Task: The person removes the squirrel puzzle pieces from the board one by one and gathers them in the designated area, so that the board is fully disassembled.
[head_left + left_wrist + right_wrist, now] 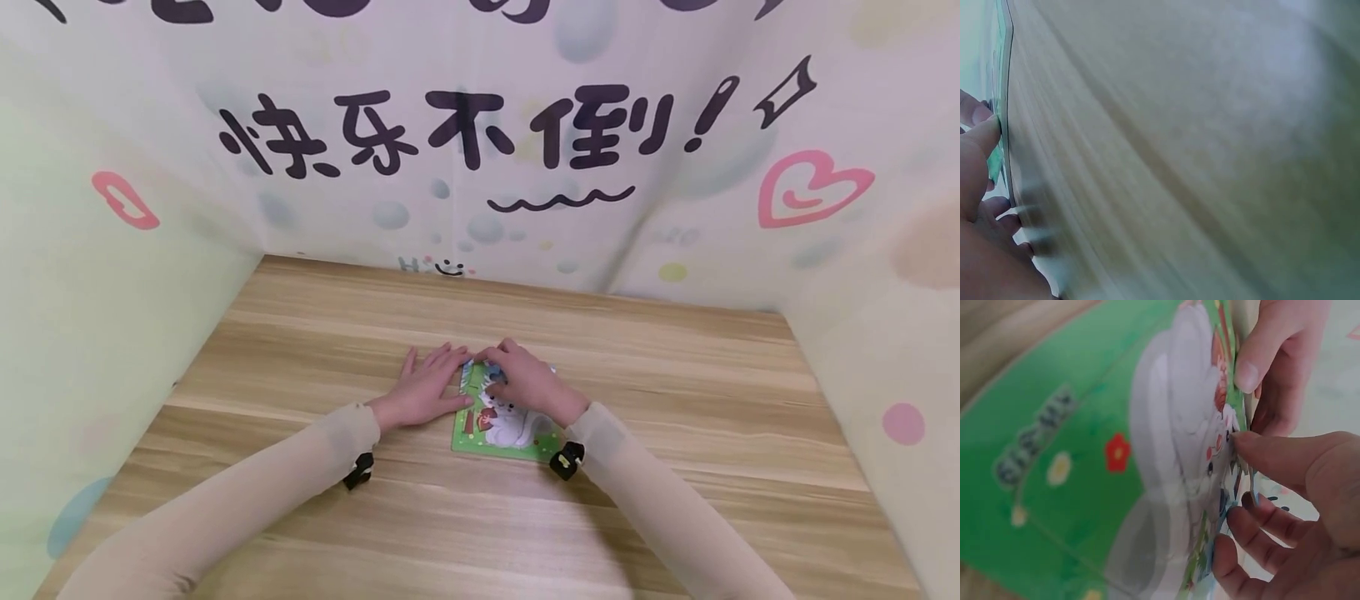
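Note:
A green jigsaw puzzle board with a white cartoon animal lies on the wooden table, and its printed side fills much of the right wrist view. My left hand rests at the board's left side, fingers spread on the table, thumb on the board's edge. Over the upper part of the board, my right hand pinches a thin puzzle piece between thumb and fingers, with its edge toward the right wrist camera. The left wrist view catches only the board's thin edge and some fingers.
The wooden table extends around the board on all sides. Behind it hangs a white printed cloth with dark lettering, and similar cloth walls close off both sides. A small dark device sits at each wrist.

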The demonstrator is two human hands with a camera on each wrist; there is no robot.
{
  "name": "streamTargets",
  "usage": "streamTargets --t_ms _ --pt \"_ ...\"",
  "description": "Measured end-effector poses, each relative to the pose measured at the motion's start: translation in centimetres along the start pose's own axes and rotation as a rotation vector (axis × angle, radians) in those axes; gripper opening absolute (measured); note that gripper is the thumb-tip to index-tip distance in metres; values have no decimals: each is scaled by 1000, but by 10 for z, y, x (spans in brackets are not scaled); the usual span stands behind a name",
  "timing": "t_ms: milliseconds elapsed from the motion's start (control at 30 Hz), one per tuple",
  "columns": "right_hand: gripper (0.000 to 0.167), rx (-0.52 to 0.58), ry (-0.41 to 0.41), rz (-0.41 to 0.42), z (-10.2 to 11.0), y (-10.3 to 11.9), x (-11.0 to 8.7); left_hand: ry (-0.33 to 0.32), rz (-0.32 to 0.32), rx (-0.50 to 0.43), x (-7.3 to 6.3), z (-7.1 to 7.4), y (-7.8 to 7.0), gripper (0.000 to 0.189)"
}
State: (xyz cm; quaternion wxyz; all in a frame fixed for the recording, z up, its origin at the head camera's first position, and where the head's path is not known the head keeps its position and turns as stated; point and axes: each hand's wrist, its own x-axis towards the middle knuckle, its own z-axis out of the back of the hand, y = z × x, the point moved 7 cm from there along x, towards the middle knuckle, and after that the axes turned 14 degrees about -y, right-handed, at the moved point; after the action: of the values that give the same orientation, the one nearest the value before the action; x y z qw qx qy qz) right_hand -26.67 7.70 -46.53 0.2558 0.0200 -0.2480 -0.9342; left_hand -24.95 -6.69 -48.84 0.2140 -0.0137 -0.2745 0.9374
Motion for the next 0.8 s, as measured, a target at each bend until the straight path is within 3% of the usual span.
streamTargets --t_ms 233,567,800 --pt "51 -173 -35 59 4 -3 -3 5 7 -6 0 1 -3 78" --pt "51 -384 -11 171 5 8 -10 -5 7 -20 -1 2 -4 77" --pt "51 -373 -71 176 11 4 -13 -1 8 -13 0 -1 -2 78"
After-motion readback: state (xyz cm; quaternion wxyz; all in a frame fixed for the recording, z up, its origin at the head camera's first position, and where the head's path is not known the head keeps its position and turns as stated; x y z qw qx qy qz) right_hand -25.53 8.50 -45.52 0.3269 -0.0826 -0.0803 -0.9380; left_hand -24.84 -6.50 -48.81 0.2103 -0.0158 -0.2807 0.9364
